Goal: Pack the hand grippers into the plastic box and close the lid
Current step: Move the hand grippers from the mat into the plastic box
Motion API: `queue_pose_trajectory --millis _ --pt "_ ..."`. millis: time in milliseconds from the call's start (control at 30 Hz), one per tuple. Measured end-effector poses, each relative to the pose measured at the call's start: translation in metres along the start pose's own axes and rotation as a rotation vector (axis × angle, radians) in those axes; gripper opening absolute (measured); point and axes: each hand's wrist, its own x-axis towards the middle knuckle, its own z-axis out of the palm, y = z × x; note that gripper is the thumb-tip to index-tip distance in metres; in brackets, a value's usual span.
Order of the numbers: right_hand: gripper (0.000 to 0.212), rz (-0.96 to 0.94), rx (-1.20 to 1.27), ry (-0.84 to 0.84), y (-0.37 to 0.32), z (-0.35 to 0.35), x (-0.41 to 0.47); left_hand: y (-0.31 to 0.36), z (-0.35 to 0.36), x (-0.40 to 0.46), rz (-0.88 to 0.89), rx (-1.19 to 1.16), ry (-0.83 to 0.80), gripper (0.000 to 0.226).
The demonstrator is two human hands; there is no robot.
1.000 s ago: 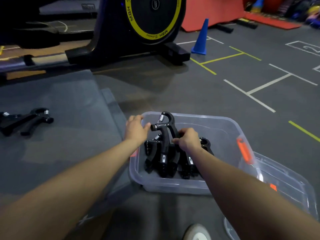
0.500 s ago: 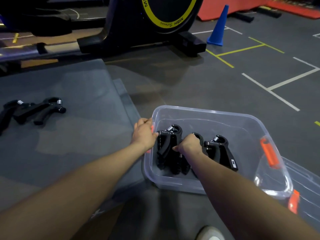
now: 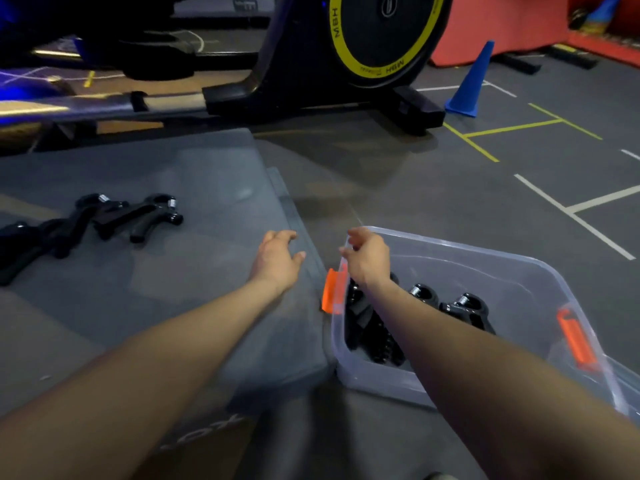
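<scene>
Both empty and loosely spread, left hand [image 3: 277, 259] nearer than right hand [image 3: 367, 259] to loose hand grippers [image 3: 104, 220] lying left of plastic box [image 3: 519, 282], handles pointing away from it.

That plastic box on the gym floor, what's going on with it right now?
A person is packing black hand grippers into the clear plastic box. Several grippers in the box are already packed, and more grippers on the grey mat wait to the left. Both hands are empty: the left hand is over the mat, the right hand above the box's rim. The box has no lid on.
</scene>
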Motion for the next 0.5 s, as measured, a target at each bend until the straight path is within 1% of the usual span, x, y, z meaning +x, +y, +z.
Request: queue_pose_trajectory --millis 133,367,500 --pt "0.042 -0.109 0.012 -0.087 -0.042 0.053 -0.001 -0.046 -0.051 0.006 -0.061 0.009 0.071 0.042" --pt "0.049 -0.14 -0.077 -0.297 -0.075 0.161 -0.006 -0.128 -0.122 0.023 -0.213 0.126 0.188 0.047" --pt "0.049 -0.164 -0.101 -0.333 -0.094 0.204 0.002 -0.161 -0.141 0.041 -0.263 0.168 0.247 0.047"
